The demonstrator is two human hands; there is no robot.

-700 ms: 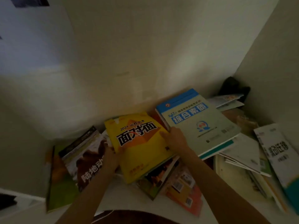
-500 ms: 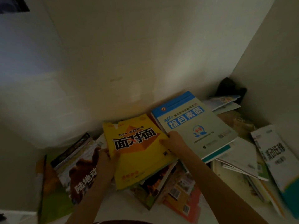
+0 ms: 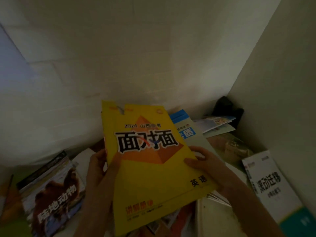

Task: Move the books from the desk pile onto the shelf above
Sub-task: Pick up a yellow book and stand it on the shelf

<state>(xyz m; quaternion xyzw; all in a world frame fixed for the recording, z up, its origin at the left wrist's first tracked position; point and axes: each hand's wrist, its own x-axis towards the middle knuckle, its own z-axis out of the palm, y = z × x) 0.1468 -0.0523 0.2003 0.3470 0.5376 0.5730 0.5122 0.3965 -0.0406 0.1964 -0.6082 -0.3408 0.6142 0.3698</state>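
Observation:
A yellow book [image 3: 153,177] with large black characters and an orange pyramid is lifted off the desk pile, tilted up toward me. My left hand [image 3: 100,168] grips its left edge, thumb on the cover. My right hand [image 3: 205,163] grips its right edge, thumb laid across the front. Behind it lies a grey book with a blue top band [image 3: 189,132], partly hidden. The shelf above is out of view.
A brown animal book [image 3: 53,200] lies at the lower left. At the right is a white book with black characters [image 3: 268,185]. More books and papers [image 3: 217,122] lie near the corner, beside a dark object [image 3: 227,108]. Walls close in at the back and right.
Both hands have raised the yellow book off the pile and tilted it upright; it now covers much of the blue-banded book. The camera has moved closer.

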